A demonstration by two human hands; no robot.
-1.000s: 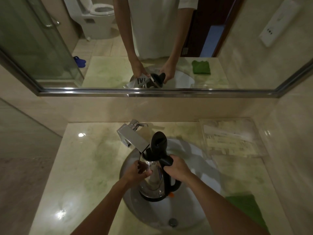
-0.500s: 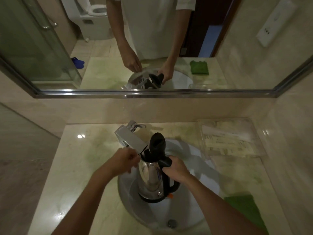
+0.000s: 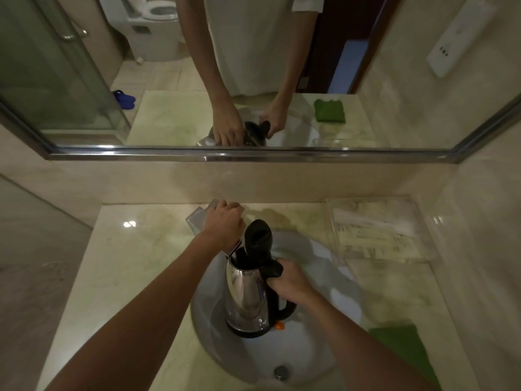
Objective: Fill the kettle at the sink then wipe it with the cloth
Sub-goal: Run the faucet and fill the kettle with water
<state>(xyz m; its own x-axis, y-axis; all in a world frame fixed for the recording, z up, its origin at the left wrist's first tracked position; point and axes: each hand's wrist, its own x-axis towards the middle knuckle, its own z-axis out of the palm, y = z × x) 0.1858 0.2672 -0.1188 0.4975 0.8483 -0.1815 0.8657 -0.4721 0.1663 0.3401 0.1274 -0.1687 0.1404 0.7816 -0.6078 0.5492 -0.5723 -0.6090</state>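
Note:
A steel kettle (image 3: pixel 246 294) with a black handle and base hangs over the white sink (image 3: pixel 307 351), its black lid (image 3: pixel 258 239) flipped up. My right hand (image 3: pixel 287 280) grips the handle and holds the kettle's mouth under the chrome tap's spout. My left hand (image 3: pixel 224 224) lies over the chrome tap (image 3: pixel 197 217) at the back of the counter, fingers curled on its lever. No water stream is visible. The folded green cloth (image 3: pixel 400 348) lies on the counter at the right, in front.
A clear tray (image 3: pixel 377 230) holding papers sits at the counter's back right. The pale green marble counter (image 3: pixel 127 263) stretches to the left. A mirror (image 3: pixel 169 80) above shows the person's reflection. The sink drain (image 3: pixel 281 372) is near the front.
My left hand has left the kettle's body and moved up and back onto the tap. The kettle stays under the spout in my right hand.

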